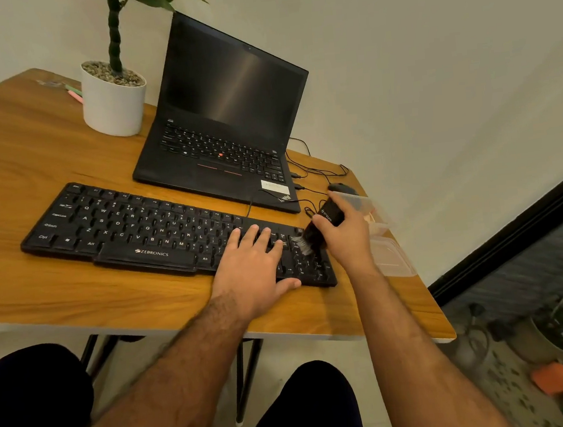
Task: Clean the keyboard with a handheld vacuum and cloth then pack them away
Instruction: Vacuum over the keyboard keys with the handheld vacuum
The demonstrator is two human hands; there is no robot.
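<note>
One black full-size keyboard (158,230) lies on the wooden counter (27,162). The left hand (251,268) presses it with flat, relaxed fingers. Just beside them, the right hand's (344,238) fingers grip one small black handheld vacuum (322,225), brush tip on the keys.

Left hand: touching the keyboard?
Touching. Head view shows the left hand lying flat with straight fingers on the right-side keys of the keyboard, no gap visible.

The person is showing two bare forearms, both hairy, with no sleeves, watch or rings showing on the left hand (256,267) or the right hand (346,238). They are wearing dark, near-black trousers (34,409) covering both thighs.
</note>
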